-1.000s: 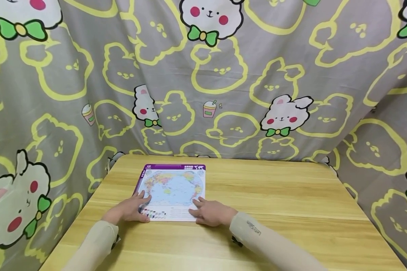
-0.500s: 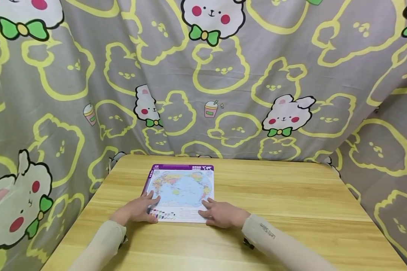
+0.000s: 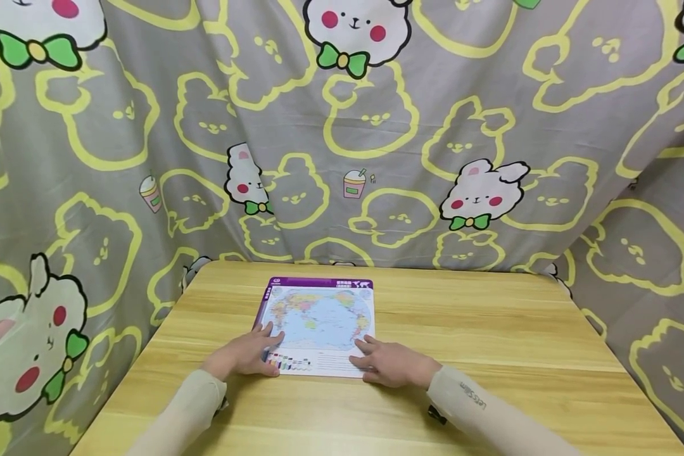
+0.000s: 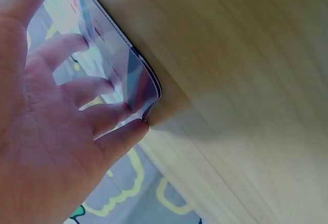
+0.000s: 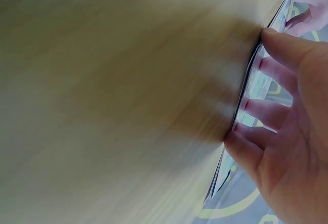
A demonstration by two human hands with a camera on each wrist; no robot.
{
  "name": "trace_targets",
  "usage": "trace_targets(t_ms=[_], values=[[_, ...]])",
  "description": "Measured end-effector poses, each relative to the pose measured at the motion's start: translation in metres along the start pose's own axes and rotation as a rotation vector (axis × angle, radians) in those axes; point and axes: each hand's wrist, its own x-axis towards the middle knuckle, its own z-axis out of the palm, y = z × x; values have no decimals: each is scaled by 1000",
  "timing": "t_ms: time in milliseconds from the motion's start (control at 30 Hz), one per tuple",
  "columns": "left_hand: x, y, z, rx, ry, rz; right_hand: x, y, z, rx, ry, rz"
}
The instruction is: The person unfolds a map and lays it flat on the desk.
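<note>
A flat world map sheet (image 3: 319,320) with a purple border lies on the wooden table, left of the middle. My left hand (image 3: 246,353) rests on its near left corner, fingers spread. In the left wrist view, the left hand's fingertips touch the sheet's glossy surface and its rounded corner. On the near right corner lies my right hand (image 3: 396,363), fingers apart over the printed face. The right wrist view shows the right thumb at the sheet's edge and the fingertips on the map (image 5: 256,88). Neither hand curls round anything.
Bare wood of the table (image 3: 490,329) extends to the right of the map and in front of it. A grey curtain (image 3: 342,139) with cartoon animals hangs behind the table and along both sides.
The map sheet has slid to the right across the table, with both hands moving along on it. The hands keep the same places on its near corners.
</note>
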Motion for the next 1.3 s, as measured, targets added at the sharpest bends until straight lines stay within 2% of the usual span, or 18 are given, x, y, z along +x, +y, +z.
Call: trace_targets(t_ms=[567, 867, 1300], values=[[15, 17, 5, 25, -19, 4, -18, 10, 0, 68, 10, 35], [19, 26, 7, 68, -18, 57, -25, 20, 4, 89, 18, 57], [26, 41, 4, 129, -42, 84, -37, 27, 3, 97, 49, 65]])
